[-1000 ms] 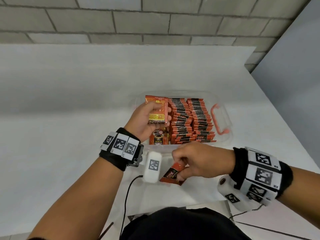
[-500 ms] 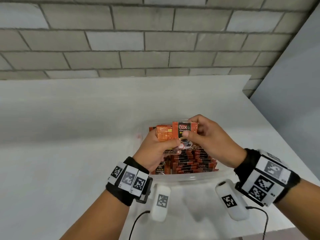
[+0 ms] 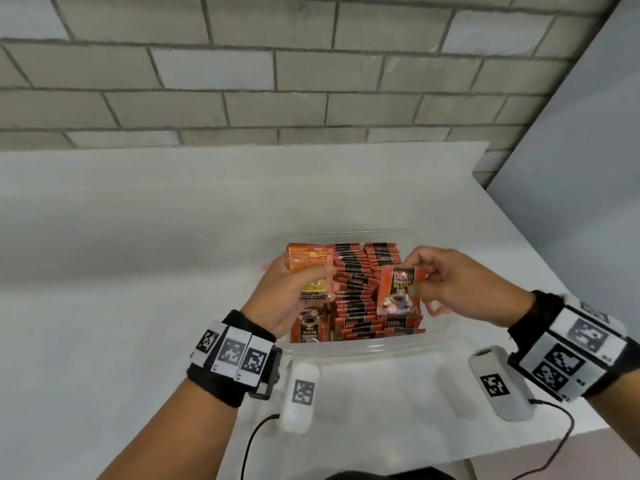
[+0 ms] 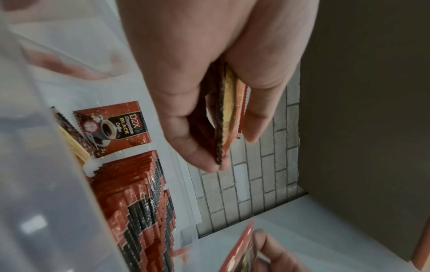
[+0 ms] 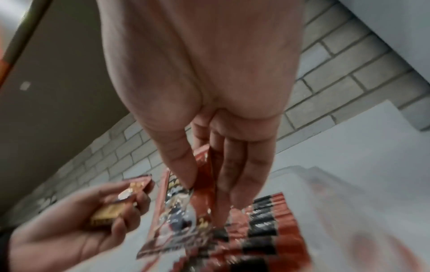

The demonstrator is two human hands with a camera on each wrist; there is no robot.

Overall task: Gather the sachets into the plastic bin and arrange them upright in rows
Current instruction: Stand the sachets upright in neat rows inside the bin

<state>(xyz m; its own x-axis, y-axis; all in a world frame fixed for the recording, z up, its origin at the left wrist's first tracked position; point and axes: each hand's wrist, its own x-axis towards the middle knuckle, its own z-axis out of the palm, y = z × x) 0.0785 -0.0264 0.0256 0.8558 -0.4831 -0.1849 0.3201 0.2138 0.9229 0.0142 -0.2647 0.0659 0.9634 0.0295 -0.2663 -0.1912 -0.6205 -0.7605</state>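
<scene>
Over the bin (image 3: 349,348), right hand (image 3: 457,289) pinches one sachet (image 3: 398,289) above the packed rows (image 3: 360,289), left hand (image 3: 294,292) grips a small stack (image 3: 308,261); next likely: slot it upright into the unfinished left row.

The left hand (image 3: 294,292) covers the middle of the small stack of sachets (image 3: 308,259) it grips, so their count cannot be told. The right hand (image 3: 446,285) hides the top corner of its single sachet (image 3: 396,291), whose print is smeared by motion blur in the right wrist view. The plastic bin (image 3: 349,346) is clear and its far rim barely shows. Both forearms run off the lower edge of the head view.
</scene>
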